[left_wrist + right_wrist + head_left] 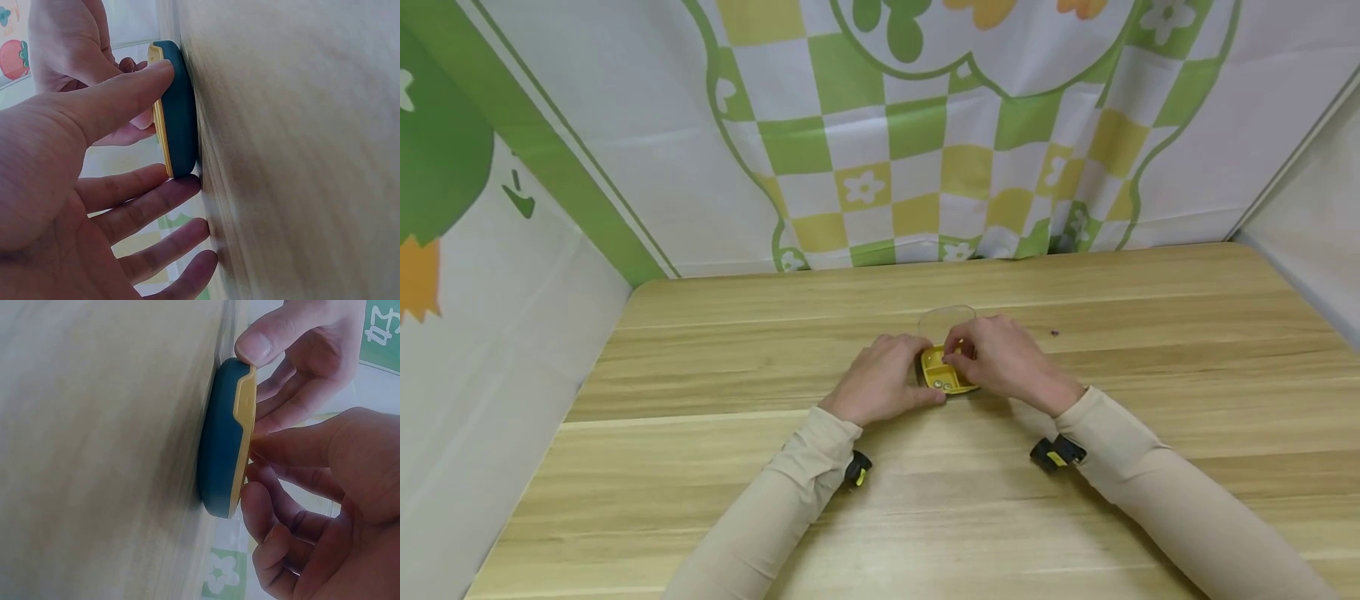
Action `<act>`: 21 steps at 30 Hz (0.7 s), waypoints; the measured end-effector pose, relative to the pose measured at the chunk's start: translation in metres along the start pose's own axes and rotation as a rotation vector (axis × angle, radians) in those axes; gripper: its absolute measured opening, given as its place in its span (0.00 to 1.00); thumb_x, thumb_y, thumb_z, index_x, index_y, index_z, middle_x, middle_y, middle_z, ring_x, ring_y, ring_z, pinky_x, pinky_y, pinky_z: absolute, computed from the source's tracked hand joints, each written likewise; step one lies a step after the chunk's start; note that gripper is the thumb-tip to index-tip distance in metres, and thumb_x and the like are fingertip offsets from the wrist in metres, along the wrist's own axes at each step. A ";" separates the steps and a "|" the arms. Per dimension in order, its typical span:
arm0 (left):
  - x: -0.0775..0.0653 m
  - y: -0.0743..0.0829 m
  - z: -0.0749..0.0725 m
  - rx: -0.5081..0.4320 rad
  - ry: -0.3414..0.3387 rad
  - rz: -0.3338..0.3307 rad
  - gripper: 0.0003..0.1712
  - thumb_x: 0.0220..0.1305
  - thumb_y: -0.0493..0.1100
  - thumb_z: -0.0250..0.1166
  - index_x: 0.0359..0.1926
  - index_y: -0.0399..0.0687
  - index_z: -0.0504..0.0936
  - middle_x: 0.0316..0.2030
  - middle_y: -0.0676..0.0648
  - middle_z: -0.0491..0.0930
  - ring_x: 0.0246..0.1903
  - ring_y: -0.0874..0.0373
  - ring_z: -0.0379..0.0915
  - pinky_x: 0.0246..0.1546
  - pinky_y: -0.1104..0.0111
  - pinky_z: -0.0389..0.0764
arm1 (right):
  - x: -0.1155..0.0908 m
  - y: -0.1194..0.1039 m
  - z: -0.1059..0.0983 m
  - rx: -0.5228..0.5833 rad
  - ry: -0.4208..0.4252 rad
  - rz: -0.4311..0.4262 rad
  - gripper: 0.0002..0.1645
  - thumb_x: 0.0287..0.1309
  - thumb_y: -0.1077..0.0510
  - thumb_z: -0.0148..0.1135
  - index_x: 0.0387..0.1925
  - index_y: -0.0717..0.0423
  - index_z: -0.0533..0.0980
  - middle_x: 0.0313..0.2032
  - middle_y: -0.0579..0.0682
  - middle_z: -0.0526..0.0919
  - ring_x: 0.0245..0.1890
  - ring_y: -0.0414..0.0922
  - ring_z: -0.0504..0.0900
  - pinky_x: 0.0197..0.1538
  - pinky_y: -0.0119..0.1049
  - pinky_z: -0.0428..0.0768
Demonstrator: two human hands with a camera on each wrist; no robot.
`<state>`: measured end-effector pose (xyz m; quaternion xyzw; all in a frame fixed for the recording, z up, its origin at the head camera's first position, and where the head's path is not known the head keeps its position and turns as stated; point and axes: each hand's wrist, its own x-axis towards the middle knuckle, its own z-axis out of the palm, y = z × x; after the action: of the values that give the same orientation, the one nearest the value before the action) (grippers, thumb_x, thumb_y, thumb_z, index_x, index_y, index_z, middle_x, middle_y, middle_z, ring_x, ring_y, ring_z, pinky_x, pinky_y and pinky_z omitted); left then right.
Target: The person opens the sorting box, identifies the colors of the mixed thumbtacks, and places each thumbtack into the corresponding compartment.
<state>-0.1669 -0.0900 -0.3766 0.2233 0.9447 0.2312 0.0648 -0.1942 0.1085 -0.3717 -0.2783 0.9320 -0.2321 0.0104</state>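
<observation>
A small compartment box [938, 374] with a yellow divided tray and a dark teal base [180, 112] lies on the table. Its clear lid [946, 317] stands open at the back. My left hand [886, 379] holds the box from the left, thumb on the near edge and fingers at the far side. From the right, my right hand [1003, 358] reaches over the tray, thumb and forefinger pinched at a compartment; a tiny dark object shows at the fingertips, mostly hidden. Two small shiny round pieces [942, 385] lie in the near compartment.
A tiny purplish piece [1055, 332] lies on the wooden table [700, 367] to the right of the box. Behind the table hangs a green, yellow and white checked cloth [917, 167].
</observation>
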 end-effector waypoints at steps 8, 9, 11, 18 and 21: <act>-0.001 -0.001 0.000 -0.008 0.001 -0.003 0.40 0.58 0.57 0.76 0.66 0.42 0.76 0.62 0.45 0.78 0.60 0.47 0.71 0.63 0.52 0.70 | 0.000 0.000 -0.003 -0.009 -0.023 0.016 0.04 0.61 0.60 0.68 0.38 0.54 0.85 0.25 0.44 0.81 0.24 0.41 0.76 0.28 0.36 0.74; 0.000 -0.001 0.000 -0.009 0.000 -0.004 0.40 0.58 0.57 0.76 0.66 0.41 0.76 0.62 0.45 0.78 0.60 0.47 0.71 0.63 0.52 0.70 | 0.000 0.001 -0.005 -0.008 -0.033 0.018 0.04 0.61 0.60 0.68 0.38 0.54 0.85 0.25 0.44 0.81 0.24 0.41 0.76 0.28 0.36 0.74; 0.000 0.000 0.000 -0.010 -0.003 -0.005 0.40 0.58 0.57 0.76 0.66 0.41 0.76 0.62 0.45 0.78 0.60 0.47 0.71 0.63 0.52 0.70 | -0.001 0.002 -0.010 -0.015 -0.059 0.015 0.05 0.61 0.60 0.68 0.39 0.55 0.86 0.25 0.44 0.81 0.24 0.41 0.76 0.29 0.36 0.75; 0.001 0.000 0.000 -0.011 -0.001 -0.003 0.40 0.57 0.56 0.77 0.65 0.41 0.76 0.62 0.44 0.78 0.59 0.47 0.72 0.63 0.53 0.71 | -0.005 0.015 -0.031 -0.010 -0.140 -0.039 0.03 0.61 0.59 0.69 0.36 0.53 0.85 0.26 0.43 0.82 0.26 0.40 0.78 0.31 0.38 0.77; 0.001 0.000 0.001 -0.009 -0.001 -0.002 0.40 0.57 0.55 0.78 0.65 0.41 0.76 0.61 0.44 0.78 0.59 0.47 0.72 0.63 0.53 0.70 | -0.007 0.021 -0.039 -0.020 -0.157 -0.040 0.02 0.60 0.59 0.69 0.35 0.52 0.85 0.25 0.43 0.82 0.26 0.40 0.78 0.32 0.39 0.78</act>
<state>-0.1681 -0.0895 -0.3773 0.2219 0.9439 0.2354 0.0666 -0.2051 0.1441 -0.3463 -0.3143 0.9248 -0.2006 0.0759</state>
